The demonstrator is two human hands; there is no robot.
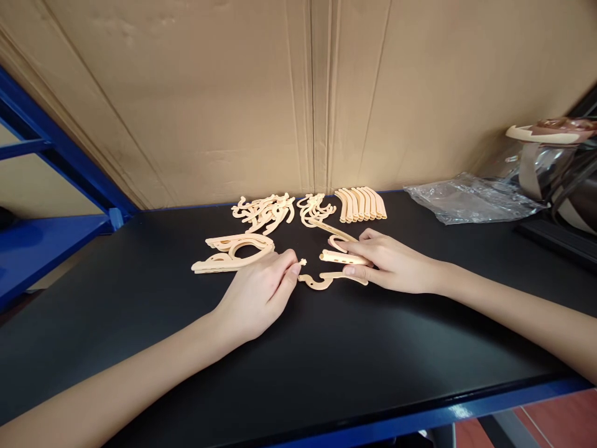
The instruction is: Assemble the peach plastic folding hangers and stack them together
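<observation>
My left hand (263, 289) is closed in a pinch. A small knobbed tip of a beige plastic piece (303, 262) sticks out past its thumb; the rest is hidden in the fingers. My right hand (392, 260) grips a beige slotted hanger arm (342, 257) between thumb and fingers, its free end pointing left. Below that end, a beige hanger hook (317, 284) lies on the black table (298, 361), near a slim curved part running under my right thumb. Another long arm (333, 231) lies behind the right fingers. Folded beige hangers (224, 254) rest beyond my left hand.
Along the back lie a loose pile of curved beige parts (265, 210), a smaller pile of hooks (316, 207) and a neat row of hanger arms (361, 204). A clear plastic bag (476, 198) lies at right. Cardboard (209, 99) stands behind; a blue frame (84, 168) is at left.
</observation>
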